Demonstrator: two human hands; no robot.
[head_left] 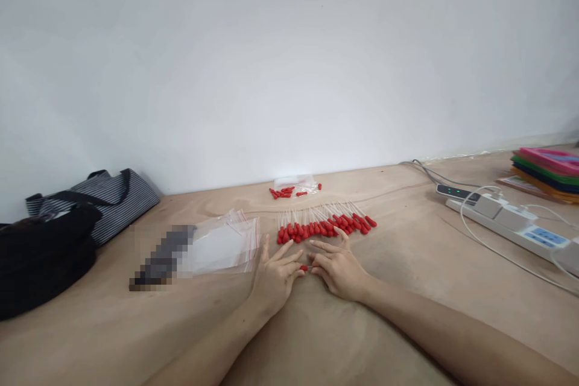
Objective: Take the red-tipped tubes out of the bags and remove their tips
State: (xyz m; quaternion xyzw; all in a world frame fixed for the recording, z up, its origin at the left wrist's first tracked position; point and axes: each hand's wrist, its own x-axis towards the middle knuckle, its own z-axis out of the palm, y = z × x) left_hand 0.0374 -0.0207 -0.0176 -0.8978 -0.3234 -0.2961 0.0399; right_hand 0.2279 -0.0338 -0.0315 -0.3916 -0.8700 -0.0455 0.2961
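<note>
Between thumb and fingertips, my left hand (274,273) pinches a small red rubber bulb (303,268). My right hand (340,268) grips a thin clear dropper tube just to its right, at the bulb's end. My fingers cover most of both pieces, so how far the tube sits in the bulb is hidden. Just beyond my fingers lies a row of droppers (323,228), red bulbs toward me and pale tubes pointing to the wall. Behind the row are several loose red bulbs (283,193) beside a clear bag (294,182) with thin tubes near it.
Clear zip bags (224,247) lie left of my left hand, beside a pixelated dark object (165,253). Farther left are a striped bag (111,202) and black cloth (49,253). At right stand a power strip (511,223) with cables and stacked colourful items (547,175).
</note>
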